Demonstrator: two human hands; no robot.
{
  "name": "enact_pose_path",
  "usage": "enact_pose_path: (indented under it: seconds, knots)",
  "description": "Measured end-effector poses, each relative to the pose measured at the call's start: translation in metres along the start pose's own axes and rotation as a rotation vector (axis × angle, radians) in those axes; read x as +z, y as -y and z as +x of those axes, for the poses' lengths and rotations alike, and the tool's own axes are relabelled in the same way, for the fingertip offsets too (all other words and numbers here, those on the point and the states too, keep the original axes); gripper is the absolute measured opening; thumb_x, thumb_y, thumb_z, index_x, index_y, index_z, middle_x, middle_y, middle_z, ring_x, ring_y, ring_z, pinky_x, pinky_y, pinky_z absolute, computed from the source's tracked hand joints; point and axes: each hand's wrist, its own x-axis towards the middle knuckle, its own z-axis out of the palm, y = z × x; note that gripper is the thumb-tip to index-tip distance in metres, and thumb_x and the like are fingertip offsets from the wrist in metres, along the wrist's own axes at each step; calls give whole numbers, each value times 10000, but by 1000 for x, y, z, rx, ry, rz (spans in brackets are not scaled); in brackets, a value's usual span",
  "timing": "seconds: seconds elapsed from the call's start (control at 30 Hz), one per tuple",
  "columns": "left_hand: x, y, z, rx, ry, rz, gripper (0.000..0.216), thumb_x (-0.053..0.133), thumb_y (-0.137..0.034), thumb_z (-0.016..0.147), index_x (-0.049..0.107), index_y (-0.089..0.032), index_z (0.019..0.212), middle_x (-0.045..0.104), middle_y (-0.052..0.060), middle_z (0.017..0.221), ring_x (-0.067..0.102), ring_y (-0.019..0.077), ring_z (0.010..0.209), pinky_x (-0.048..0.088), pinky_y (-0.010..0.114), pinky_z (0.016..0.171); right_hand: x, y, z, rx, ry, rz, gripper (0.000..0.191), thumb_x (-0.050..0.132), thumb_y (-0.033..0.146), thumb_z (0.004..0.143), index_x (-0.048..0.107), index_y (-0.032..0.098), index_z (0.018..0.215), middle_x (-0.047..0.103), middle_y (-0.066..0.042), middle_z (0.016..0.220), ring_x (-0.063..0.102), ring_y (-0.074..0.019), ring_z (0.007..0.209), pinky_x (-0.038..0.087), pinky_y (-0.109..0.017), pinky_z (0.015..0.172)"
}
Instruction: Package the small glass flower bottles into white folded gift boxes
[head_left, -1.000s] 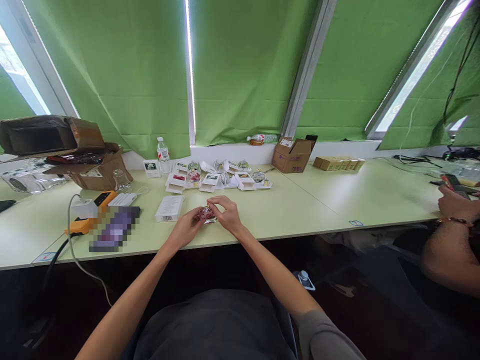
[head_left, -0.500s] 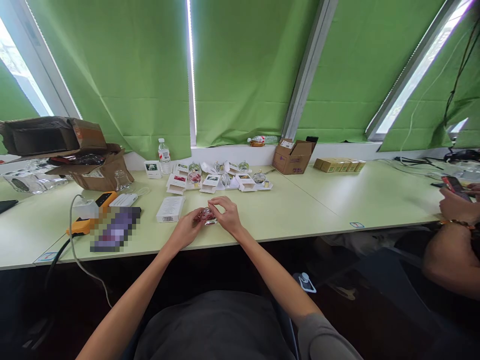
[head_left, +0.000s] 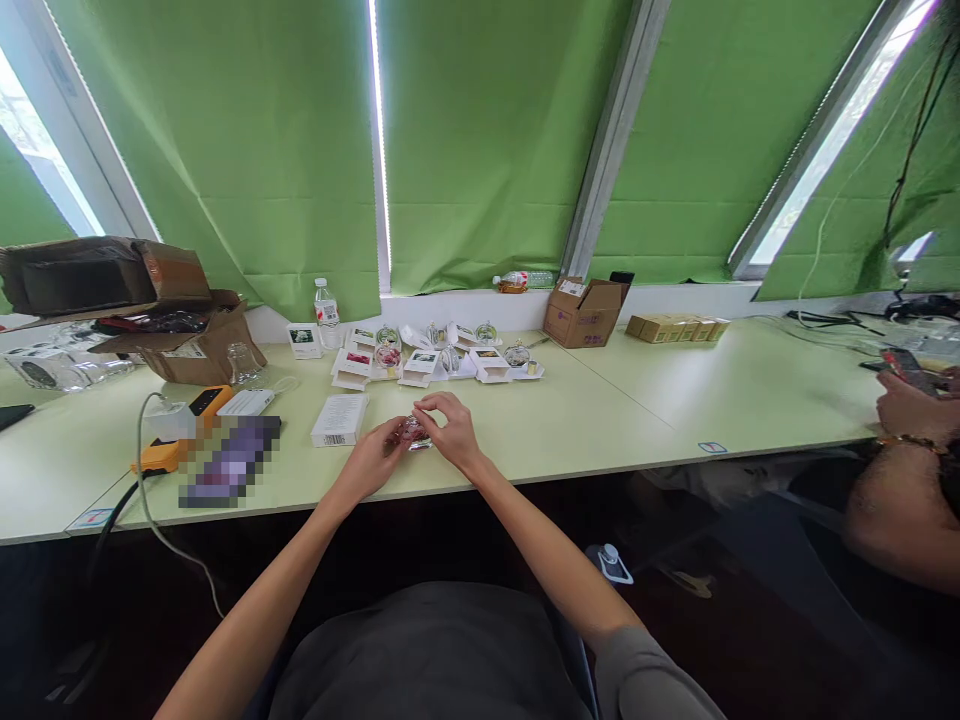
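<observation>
My left hand (head_left: pixel 373 455) and my right hand (head_left: pixel 448 430) meet over the near part of the pale green table (head_left: pixel 615 410). Between them they hold a small clear glass bottle with pink contents (head_left: pixel 411 432). The left hand cups it from the left side. The right hand's fingertips are pinched at its top. A closed white box with a barcode (head_left: pixel 340 419) lies just left of my hands. Behind them stands a row of open white boxes and small glass bottles (head_left: pixel 439 358).
At the left lie open cardboard boxes (head_left: pixel 187 340), a water bottle (head_left: pixel 323 303), an orange device (head_left: pixel 176 440) with a cable, and a blurred-out object. A small cardboard box (head_left: pixel 585 310) and yellow boxes (head_left: pixel 676 326) sit at the back right. Another person's hand with a phone (head_left: pixel 911 400) is at the far right.
My hands stay on the small bottle; the right fingers have shifted slightly at its top. The view has barely moved.
</observation>
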Motion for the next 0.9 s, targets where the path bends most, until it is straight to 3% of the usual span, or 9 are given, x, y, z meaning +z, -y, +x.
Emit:
enact_pose_path:
  seconds: [0.3,0.9]
  knots:
    - [1,-2,1,7,1,-13,372,501,-350,911,538,-201,1250,703,87,1074,683,247,954,534,374,837,-1,3,-2,3,17,39,125,576,221,888,687,243,943,725,-55,917,667,-211,932,538,-373,858]
    - [2,2,1,22,14,18,369,482,-358,932,520,-212,1268,699,78,1056,668,237,968,516,359,855,-2,1,1,-6,-3,1,43,648,198,841,674,230,856,706,-49,845,632,-216,889,513,-383,839]
